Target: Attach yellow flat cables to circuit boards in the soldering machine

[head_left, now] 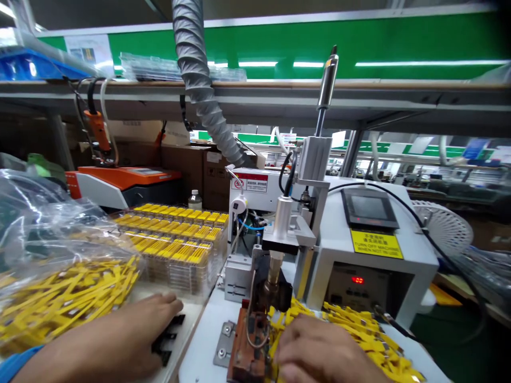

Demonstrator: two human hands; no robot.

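Note:
My left hand (139, 332) reaches over the tabletop on the left, beside a black slotted piece (170, 338) that it partly covers; what its fingers hold, if anything, is hidden. My right hand (315, 346) is at the heap of yellow strip parts (371, 340), just right of the reddish-brown fixture block (243, 346). Its fingers are bent and touch yellow pieces; a firm grip cannot be made out. Above the block stands the metal press head (275, 271) of the machine.
A clear bag (67, 298) of yellow strips lies at the left. Behind it are clear trays (179, 250) of yellow parts. The machine's control box (371, 223) stands right, a grey duct (199, 80) hangs above, and an orange device (128, 183) sits back left.

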